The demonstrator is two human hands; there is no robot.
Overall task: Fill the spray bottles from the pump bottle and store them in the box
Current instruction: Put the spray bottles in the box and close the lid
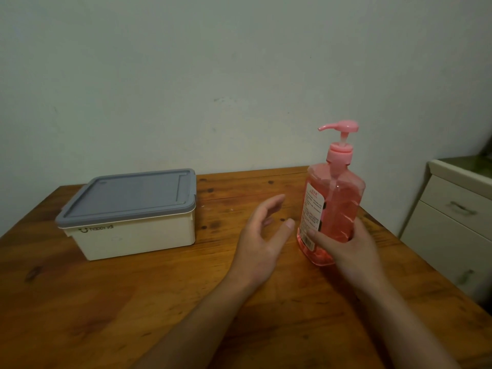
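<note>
Right hand (351, 251) grips the pink pump bottle (332, 209) upright on the table (133, 302); left hand (261, 241) hovers beside it, fingers loose, holding nothing. Box (133, 235) w/ grey lid (127, 195) sits closed, no spray bottles visible, so filling and storing look not yet begun.

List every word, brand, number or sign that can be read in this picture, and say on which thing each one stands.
"happy" and then a blurred second word, after a small smile sign: on the front wall of the box.
White label on the pump bottle: a red heading and small print, all too blurred to read.
No other text is visible.
</note>
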